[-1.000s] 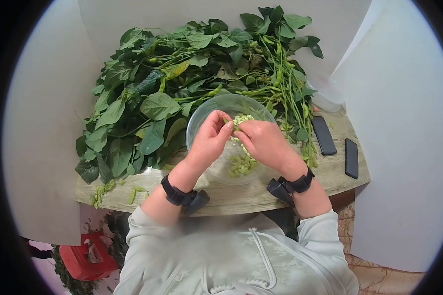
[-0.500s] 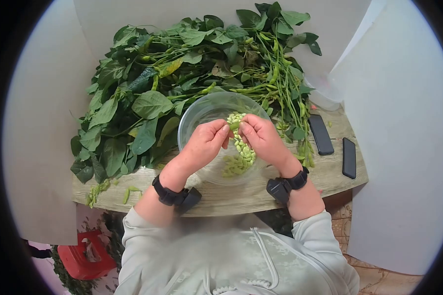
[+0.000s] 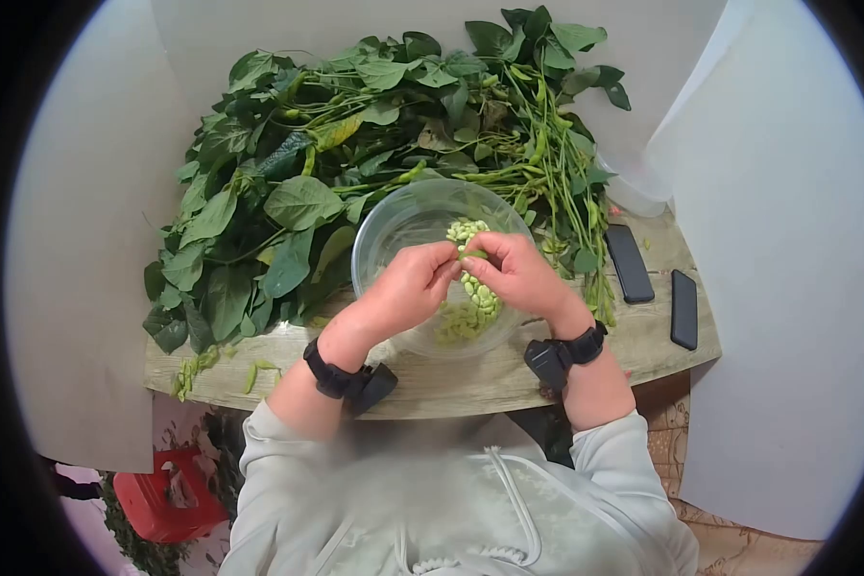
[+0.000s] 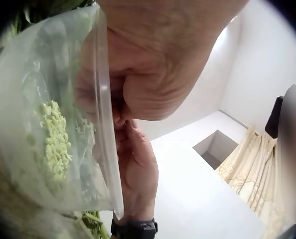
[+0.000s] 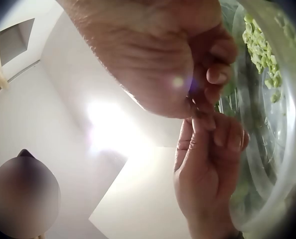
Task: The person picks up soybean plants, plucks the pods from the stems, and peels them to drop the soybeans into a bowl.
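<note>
This looks like a room in a home: a wooden table [image 3: 432, 394] under the left hand [image 3: 408, 288] and right hand [image 3: 523, 274], a red stool [image 3: 168, 504] out left of them, a patterned floor [image 3: 669, 446] to their right, a curtain [image 4: 250, 164] well apart.

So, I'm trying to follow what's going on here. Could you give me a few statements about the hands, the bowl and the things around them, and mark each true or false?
1. The fingertips of the left hand and right hand meet at a green pod. True.
2. The plastic stool is blue. False: it is red.
3. Pale green beans lie in the clear bowl. True.
4. The leafy plants lie between the bowl and the person. False: they are heaped beyond the bowl and to its left.
5. Only one wrist wears a black strap. False: both wrists do.
</note>
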{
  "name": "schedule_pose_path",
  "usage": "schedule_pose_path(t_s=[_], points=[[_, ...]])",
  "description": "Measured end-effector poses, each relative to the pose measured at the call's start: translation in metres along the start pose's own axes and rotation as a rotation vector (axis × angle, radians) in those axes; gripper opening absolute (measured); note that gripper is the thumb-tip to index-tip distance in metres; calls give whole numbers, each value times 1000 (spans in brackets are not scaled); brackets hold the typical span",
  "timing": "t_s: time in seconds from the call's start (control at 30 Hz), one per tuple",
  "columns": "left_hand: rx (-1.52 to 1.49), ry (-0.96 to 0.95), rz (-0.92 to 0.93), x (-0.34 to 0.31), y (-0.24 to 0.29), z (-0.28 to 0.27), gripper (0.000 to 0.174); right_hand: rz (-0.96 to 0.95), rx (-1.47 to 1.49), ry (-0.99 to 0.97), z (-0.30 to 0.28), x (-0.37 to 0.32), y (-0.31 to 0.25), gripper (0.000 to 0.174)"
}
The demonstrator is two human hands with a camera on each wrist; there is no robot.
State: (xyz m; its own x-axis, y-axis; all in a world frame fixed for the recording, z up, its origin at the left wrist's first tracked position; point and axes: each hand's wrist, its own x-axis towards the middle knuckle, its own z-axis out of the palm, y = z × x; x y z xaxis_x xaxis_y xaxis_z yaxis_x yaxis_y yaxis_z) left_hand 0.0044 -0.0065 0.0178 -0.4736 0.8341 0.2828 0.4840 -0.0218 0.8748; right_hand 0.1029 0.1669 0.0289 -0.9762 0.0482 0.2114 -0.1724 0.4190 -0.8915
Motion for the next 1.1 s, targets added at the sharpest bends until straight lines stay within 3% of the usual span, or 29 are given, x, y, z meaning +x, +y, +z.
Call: schedule_pose_path(t_s=[0.03, 0.1, 0.2, 0.33, 0.4, 0.47, 0.7, 0.8, 0.9, 0.93, 0.97, 1.0, 1.1], points=[[33, -26, -14, -1, 3, 0, 11, 3, -1, 1, -1, -1, 1, 13], [70, -51, -22, 2, 5, -1, 12, -164, -67, -66, -5, 1, 1, 10], [109, -57, -26, 0, 2, 1, 15, -212, -67, -47, -7, 1, 0, 7], [-327, -134, -205, 3, -6, -6, 21, -262, -148, -5, -6, -1, -11, 5], [-484, -150, -248, 3, -11, -8, 22, -407, -268, 90, -1, 0, -12, 6], [-840, -200, -318, 4, -14, -11, 21, -469, -325, 138, 3, 1, -9, 8], [-1021, -191, -369, 4, -5, -12, 23, -738, -552, 341, 11, 3, -5, 22], [-1112, -221, -363, 4, -8, -12, 22, -729, -619, 380, 13, 0, -7, 21], [-898, -158, -228, 5, -14, -8, 19, -584, -600, 346, 15, 0, -7, 16], [-386, -33, -139, 3, -4, -3, 18, -588, -601, 350, 14, 0, -6, 16], [125, 89, -47, 0, 2, 0, 17, -478, -498, 306, 14, 0, -3, 14], [241, 134, 127, 0, 0, 2, 11, -368, -395, 260, 13, 0, -1, 12], [217, 290, 281, 2, 0, 9, 15, -433, -251, 342, 14, 4, 0, 12]])
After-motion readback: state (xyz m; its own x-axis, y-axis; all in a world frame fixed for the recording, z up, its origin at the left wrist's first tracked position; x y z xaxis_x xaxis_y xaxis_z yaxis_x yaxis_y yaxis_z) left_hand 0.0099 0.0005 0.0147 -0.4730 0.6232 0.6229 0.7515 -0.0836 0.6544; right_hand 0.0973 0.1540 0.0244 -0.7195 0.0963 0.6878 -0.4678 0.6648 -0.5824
